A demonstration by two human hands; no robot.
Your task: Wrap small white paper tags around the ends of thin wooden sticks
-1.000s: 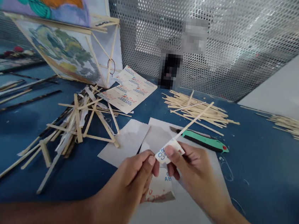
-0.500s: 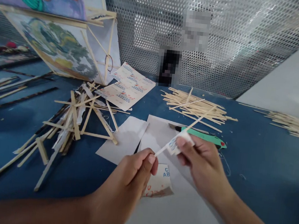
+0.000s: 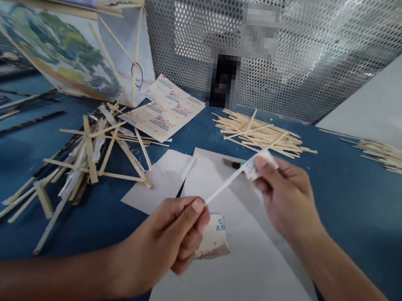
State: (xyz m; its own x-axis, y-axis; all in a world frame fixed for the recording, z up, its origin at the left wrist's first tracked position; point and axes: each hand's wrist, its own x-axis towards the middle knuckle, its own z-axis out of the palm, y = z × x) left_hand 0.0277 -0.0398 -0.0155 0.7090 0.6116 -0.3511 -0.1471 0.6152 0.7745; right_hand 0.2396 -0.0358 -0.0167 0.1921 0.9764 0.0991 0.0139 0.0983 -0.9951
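Observation:
My left hand is closed on the near end of a thin wooden stick, which slants up and away to the right. Farther along the stick, my right hand pinches a small folded piece of sandpaper around it, printed backing outward. The stick's far tip sticks out past the sandpaper. Under my hands, white paper sheets cover part of the blue table. A torn sandpaper piece lies on them beside my left hand. Behind my right hand, a utility knife is mostly hidden, its blade showing.
Thin sticks lie in a pile at the back, with more sticks at right. A printed sandpaper sheet is behind. At left are a jumble of joined sticks and a painted panel. Perforated metal stands behind.
My right hand has slid the folded sandpaper up along the stick, away from my left hand, and now covers most of the knife. The view has shifted slightly.

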